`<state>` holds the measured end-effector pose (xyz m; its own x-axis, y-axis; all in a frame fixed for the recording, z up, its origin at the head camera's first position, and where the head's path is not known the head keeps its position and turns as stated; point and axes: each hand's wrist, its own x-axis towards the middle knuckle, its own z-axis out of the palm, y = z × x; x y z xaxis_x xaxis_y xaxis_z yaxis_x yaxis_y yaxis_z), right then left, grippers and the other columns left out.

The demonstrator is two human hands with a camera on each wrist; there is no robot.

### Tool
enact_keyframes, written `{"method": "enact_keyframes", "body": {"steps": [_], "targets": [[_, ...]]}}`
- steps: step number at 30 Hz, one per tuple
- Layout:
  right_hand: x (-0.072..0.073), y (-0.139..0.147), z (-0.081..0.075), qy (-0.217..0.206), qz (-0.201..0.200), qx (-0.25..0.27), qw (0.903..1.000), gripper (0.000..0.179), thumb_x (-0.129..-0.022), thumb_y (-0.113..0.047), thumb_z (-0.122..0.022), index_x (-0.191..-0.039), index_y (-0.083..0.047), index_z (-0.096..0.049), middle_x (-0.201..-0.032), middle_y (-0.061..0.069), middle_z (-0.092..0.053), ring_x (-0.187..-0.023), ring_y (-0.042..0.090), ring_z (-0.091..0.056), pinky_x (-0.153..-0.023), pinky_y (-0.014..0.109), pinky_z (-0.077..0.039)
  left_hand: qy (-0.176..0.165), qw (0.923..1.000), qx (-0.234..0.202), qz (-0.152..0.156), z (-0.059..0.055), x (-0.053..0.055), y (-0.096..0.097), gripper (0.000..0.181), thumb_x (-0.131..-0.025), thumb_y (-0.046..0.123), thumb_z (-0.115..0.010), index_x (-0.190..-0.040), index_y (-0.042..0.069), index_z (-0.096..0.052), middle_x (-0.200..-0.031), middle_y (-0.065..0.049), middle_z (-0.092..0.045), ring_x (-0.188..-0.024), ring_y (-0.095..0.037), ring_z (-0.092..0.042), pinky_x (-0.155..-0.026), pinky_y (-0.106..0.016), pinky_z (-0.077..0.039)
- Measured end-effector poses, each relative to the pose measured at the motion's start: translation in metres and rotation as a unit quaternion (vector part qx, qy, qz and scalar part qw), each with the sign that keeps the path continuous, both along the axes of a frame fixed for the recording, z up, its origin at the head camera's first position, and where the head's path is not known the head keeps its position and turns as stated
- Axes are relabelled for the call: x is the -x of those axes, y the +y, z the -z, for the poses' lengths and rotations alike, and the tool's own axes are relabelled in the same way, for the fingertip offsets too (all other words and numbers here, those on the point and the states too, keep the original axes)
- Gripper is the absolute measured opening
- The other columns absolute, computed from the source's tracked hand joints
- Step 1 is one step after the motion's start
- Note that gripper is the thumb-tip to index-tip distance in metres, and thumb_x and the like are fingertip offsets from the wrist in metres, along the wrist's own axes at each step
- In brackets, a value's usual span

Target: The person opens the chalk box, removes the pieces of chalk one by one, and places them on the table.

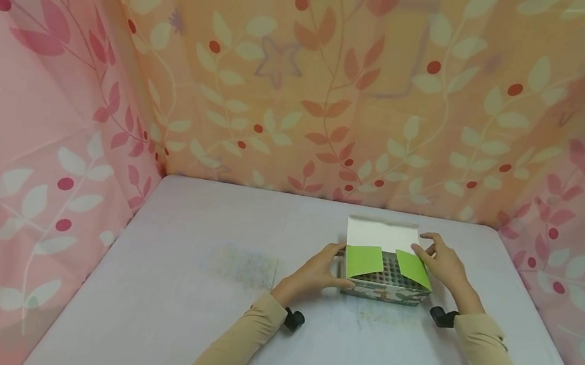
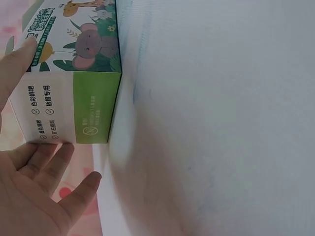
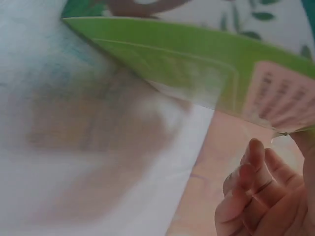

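Observation:
A cardboard chalk box (image 1: 386,292) printed with cartoon animals sits on the table, its white lid (image 1: 382,235) raised at the back. Two green end flaps (image 1: 364,261) fold over rows of round-ended sticks (image 1: 391,270) inside. My left hand (image 1: 314,271) holds the box's left end, thumb on the animal-printed front and fingers around the far side; the left wrist view shows this hand (image 2: 37,191) by the white and green end panel (image 2: 59,105). At the right end, my right hand's (image 1: 447,265) thumb touches the flap edge. The right wrist view shows its other fingers (image 3: 253,191) loosely bent, away from the panel.
A white cloth-like surface covers the table (image 1: 167,314), with faint coloured smudges (image 1: 247,268) left of the box and in front of it. Patterned curtains (image 1: 317,86) stand along the back and both sides. Each wrist carries a small black camera (image 1: 294,320).

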<state>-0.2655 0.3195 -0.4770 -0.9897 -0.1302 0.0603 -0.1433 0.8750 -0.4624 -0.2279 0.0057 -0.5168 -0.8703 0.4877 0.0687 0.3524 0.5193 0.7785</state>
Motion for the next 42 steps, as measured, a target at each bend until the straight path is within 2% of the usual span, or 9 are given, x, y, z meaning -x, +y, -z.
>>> {"method": "enact_keyframes", "body": {"steps": [7,10,14,19,23,27,30,35,42], "targets": [[-0.005,0.002,-0.006,0.025,-0.022,0.02,0.9992,0.054,-0.092,-0.035,-0.056,-0.129,0.001,-0.043,-0.085,0.017,-0.062,-0.062,0.018,-0.056,-0.056,0.033,-0.044,-0.02,0.9998,-0.005,0.002,-0.004,-0.005,0.004,0.097,-0.074,0.045,-0.074,-0.149,0.022,-0.016,-0.139,-0.005,-0.038,-0.127,-0.018,-0.042,-0.1,-0.037,-0.039],[-0.011,0.003,-0.011,0.037,-0.025,0.018,0.9989,0.054,-0.09,-0.028,-0.061,-0.131,0.001,-0.041,-0.085,0.016,-0.062,-0.066,0.02,-0.057,-0.057,0.032,-0.043,-0.007,0.9998,0.015,-0.008,-0.007,-0.01,0.006,0.1,-0.076,0.048,-0.071,-0.15,0.019,-0.01,-0.143,-0.007,-0.033,-0.129,-0.019,-0.04,-0.1,-0.037,-0.039],[-0.021,0.0,-0.022,0.04,-0.025,0.011,0.9988,0.055,-0.09,-0.027,-0.061,-0.132,0.002,-0.04,-0.089,0.018,-0.061,-0.074,0.026,-0.059,-0.058,0.034,-0.045,0.023,0.9984,0.025,-0.045,-0.013,-0.016,0.012,0.102,-0.076,0.055,-0.067,-0.15,0.019,-0.007,-0.147,-0.008,-0.024,-0.131,-0.023,-0.037,-0.099,-0.04,-0.04],[-0.043,-0.012,-0.038,0.045,-0.001,0.019,0.9988,0.065,-0.094,-0.028,-0.055,-0.14,0.008,-0.026,-0.103,0.029,-0.058,-0.086,0.041,-0.06,-0.068,0.048,-0.049,0.069,0.9928,0.019,-0.096,-0.023,-0.023,0.022,0.091,-0.077,0.056,-0.065,-0.148,0.023,-0.018,-0.141,-0.005,-0.03,-0.123,-0.02,-0.041,-0.093,-0.038,-0.044],[-0.06,-0.027,-0.046,0.043,0.012,0.032,0.9985,0.071,-0.094,-0.029,-0.053,-0.141,0.012,-0.019,-0.11,0.034,-0.054,-0.093,0.046,-0.059,-0.073,0.053,-0.048,0.122,0.985,0.042,-0.114,-0.024,-0.027,0.027,0.082,-0.078,0.055,-0.065,-0.144,0.021,-0.029,-0.133,-0.005,-0.036,-0.115,-0.019,-0.042,-0.089,-0.034,-0.044],[-0.068,-0.041,-0.048,0.006,-0.024,0.011,0.9996,0.073,-0.091,-0.034,-0.059,-0.139,0.01,-0.028,-0.118,0.034,-0.051,-0.103,0.047,-0.054,-0.08,0.056,-0.045,0.15,0.9802,0.056,-0.117,-0.024,-0.027,0.03,0.077,-0.079,0.05,-0.067,-0.141,0.019,-0.034,-0.129,-0.007,-0.039,-0.113,-0.02,-0.041,-0.087,-0.033,-0.044],[-0.071,-0.049,-0.047,-0.002,-0.05,-0.024,0.9984,0.074,-0.086,-0.038,-0.064,-0.138,0.005,-0.035,-0.122,0.033,-0.048,-0.107,0.048,-0.05,-0.081,0.059,-0.042,0.154,0.9794,0.051,-0.121,-0.024,-0.026,0.032,0.073,-0.08,0.045,-0.069,-0.14,0.018,-0.037,-0.126,-0.007,-0.04,-0.112,-0.02,-0.04,-0.086,-0.031,-0.044],[-0.074,-0.053,-0.044,0.011,-0.042,-0.063,0.997,0.072,-0.082,-0.038,-0.069,-0.136,0.001,-0.041,-0.124,0.033,-0.046,-0.108,0.05,-0.048,-0.077,0.061,-0.042,0.146,0.9795,0.045,-0.131,-0.024,-0.025,0.035,0.066,-0.082,0.039,-0.069,-0.138,0.017,-0.04,-0.124,-0.006,-0.041,-0.11,-0.018,-0.041,-0.083,-0.028,-0.045],[-0.076,-0.045,-0.041,0.015,-0.035,-0.013,0.9992,0.066,-0.085,-0.034,-0.066,-0.134,0.003,-0.043,-0.125,0.032,-0.048,-0.105,0.046,-0.051,-0.079,0.057,-0.042,0.135,0.9811,0.009,-0.138,-0.023,-0.027,0.037,0.061,-0.084,0.036,-0.067,-0.135,0.015,-0.043,-0.12,-0.005,-0.044,-0.104,-0.015,-0.046,-0.081,-0.026,-0.045]]}}
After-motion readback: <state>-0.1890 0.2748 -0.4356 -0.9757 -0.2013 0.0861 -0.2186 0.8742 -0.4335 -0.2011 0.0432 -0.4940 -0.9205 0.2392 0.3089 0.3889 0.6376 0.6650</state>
